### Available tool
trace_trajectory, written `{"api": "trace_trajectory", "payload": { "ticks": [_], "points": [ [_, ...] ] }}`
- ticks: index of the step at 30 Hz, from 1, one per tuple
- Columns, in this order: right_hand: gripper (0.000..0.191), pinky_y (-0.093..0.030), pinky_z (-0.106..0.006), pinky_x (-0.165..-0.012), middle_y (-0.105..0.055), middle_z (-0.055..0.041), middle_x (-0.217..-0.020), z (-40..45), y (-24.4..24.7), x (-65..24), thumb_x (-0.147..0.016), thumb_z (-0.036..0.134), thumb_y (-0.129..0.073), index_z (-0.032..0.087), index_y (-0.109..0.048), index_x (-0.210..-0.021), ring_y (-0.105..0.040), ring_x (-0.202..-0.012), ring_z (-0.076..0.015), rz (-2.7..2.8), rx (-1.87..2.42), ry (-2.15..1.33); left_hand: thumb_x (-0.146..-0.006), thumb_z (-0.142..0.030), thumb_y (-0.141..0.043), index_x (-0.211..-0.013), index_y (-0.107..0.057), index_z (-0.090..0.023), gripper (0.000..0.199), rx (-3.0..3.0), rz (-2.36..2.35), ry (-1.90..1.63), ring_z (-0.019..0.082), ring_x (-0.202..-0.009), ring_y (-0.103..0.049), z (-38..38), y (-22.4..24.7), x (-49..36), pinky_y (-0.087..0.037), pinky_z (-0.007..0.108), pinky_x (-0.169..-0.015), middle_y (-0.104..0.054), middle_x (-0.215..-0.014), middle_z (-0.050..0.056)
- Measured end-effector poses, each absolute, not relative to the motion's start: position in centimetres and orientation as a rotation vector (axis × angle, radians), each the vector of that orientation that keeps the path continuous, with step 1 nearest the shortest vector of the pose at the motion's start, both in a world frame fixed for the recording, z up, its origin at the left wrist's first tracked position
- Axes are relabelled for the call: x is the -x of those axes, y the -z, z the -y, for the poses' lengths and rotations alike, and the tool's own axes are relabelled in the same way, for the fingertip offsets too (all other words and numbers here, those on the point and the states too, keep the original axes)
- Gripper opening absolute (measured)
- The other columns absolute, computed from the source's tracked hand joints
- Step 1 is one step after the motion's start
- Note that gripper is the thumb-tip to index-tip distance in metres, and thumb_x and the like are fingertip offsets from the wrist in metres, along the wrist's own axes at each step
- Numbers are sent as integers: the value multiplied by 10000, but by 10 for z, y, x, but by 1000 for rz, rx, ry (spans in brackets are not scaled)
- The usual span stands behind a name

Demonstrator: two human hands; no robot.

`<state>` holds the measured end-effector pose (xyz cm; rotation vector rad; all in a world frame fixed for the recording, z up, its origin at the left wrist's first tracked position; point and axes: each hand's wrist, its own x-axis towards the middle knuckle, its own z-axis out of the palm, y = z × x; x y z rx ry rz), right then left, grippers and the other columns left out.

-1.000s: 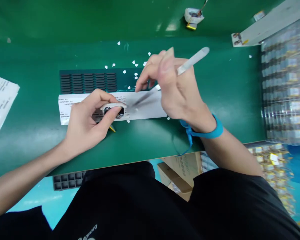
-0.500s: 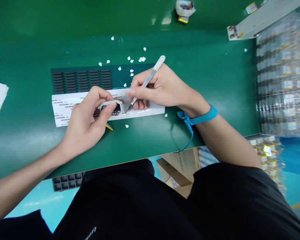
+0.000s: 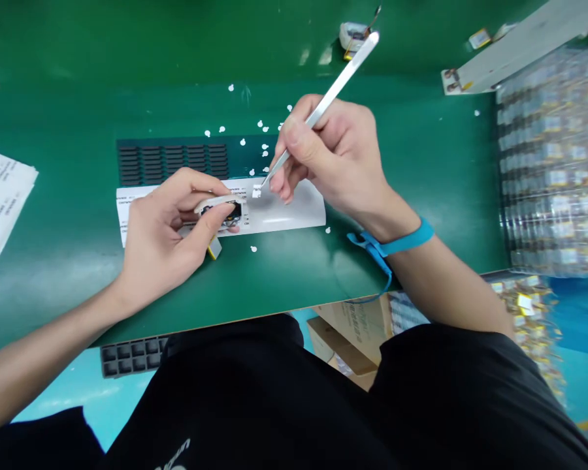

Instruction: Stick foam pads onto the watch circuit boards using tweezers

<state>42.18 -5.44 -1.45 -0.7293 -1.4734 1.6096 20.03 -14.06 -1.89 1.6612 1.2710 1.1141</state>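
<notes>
My left hand (image 3: 169, 232) is closed on a small white-shelled electronic device (image 3: 234, 213), its dark inside facing up. A yellow-edged silver battery pack (image 3: 215, 248) sticks out below that hand. Between the fingers and thumb of my right hand (image 3: 336, 147) is a pair of metal tweezers (image 3: 345, 77), pointing down and left. At their tip is a small white printed label (image 3: 257, 190), just right of the device. Under both hands lies a white sheet of printed labels (image 3: 294, 212), its right part bare and slightly curled.
Black foam strips (image 3: 174, 163) lie in rows behind the sheet. Small white tabs (image 3: 243, 141) are scattered over the green table (image 3: 294, 274). Another device (image 3: 351, 36) stands at the back, stacked clear trays (image 3: 551, 163) at right, more label sheets (image 3: 0, 196) at left.
My right hand has risen back and to the right, and a label now shows at the tweezers' tip. The left hand keeps hold of the device; more of its battery pack shows.
</notes>
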Motion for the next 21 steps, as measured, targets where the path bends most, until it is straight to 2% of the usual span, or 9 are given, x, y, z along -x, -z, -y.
{"api": "trace_trajectory", "payload": {
  "ticks": [2,5,9,12,16,21],
  "points": [
    [431,-526,-203,-440,-735,23,-638,67,9,-415,-916,530,-891,218,-607,-826,-657,-476,-108,1380,695,-1528,-972,-212,-801,-1008,-783,-277,76,-1623,-1223,-1123,192,-663,-783,141,12,-202,-651,335,-596,-822,-833,-10],
    [350,-537,-213,-443,-721,25,-631,84,3,-407,-936,418,-894,200,-644,-825,-642,-468,-108,1347,674,-1514,-934,-122,-794,-1022,-816,-244,152,-1558,-1148,-1077,185,-637,-797,141,4,-202,-689,293,-576,-837,-884,-2],
    [270,-564,-204,-460,-724,40,-641,97,1,-404,-930,325,-903,201,-685,-831,-681,-507,-113,1405,668,-1563,-877,-80,-809,-1155,-805,-229,315,-1471,-1020,-911,244,-876,-859,141,0,-200,-758,337,-840,-853,-1053,25],
    [251,-583,-193,-484,-727,48,-654,100,2,-404,-948,332,-887,208,-697,-842,-705,-545,-110,1434,707,-1536,-868,-65,-813,-1176,-804,-247,358,-1453,-964,-907,254,-962,-859,144,-1,-200,-741,366,-953,-852,-1096,20],
    [266,-592,-198,-482,-729,58,-658,101,4,-405,-943,388,-890,228,-698,-853,-703,-544,-113,1441,749,-1497,-880,-69,-822,-1202,-803,-268,379,-1434,-992,-922,266,-1007,-855,148,1,-202,-734,390,-986,-852,-1132,13],
    [308,-591,-236,-474,-733,52,-662,101,4,-405,-934,452,-889,253,-676,-833,-686,-530,-128,1449,800,-1527,-878,-73,-815,-1212,-801,-272,389,-1433,-1006,-929,249,-1015,-853,150,1,-203,-734,366,-986,-851,-1135,-2]
  ]
}}
